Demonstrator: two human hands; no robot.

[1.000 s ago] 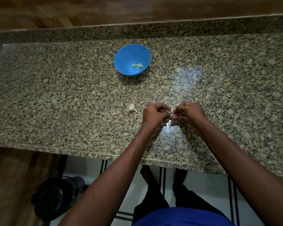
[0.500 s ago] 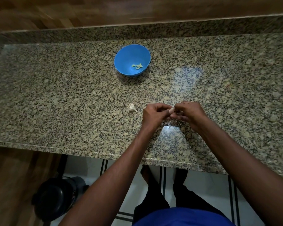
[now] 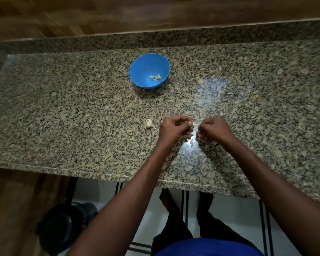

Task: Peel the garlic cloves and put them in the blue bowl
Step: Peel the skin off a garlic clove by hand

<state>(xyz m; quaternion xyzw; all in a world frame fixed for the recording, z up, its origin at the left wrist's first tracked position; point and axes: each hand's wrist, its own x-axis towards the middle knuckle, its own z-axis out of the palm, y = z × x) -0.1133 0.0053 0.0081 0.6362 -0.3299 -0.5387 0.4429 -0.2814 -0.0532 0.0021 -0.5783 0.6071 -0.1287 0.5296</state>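
**benchwatcher:** Standing right by the granite bench [image 3: 63, 111] here. Peeling step is in hand, I'd say. The left hand [image 3: 174, 130] has its grip pinched on a small pale clove [image 3: 190, 123] at the fingertips. The right hand [image 3: 215, 131] is curled just beside it; whether it's got a scrap of skin in there, I can't tell. A few bits of peel [image 3: 192, 142] lie on the bench under the hands.

**clove_counter:** So what's next, and what's the tally?

**benchwatcher:** My guess: get the last skin off, then carry the clove up to the blue bowl [image 3: 149, 70], which sits well apart toward the back. Count: one bowl, about four peeled cloves [image 3: 155, 77] inside (they overlap, so roughly), one clove in hand, and one unpeeled chunk of garlic [image 3: 149, 124] lying just left of the left hand.
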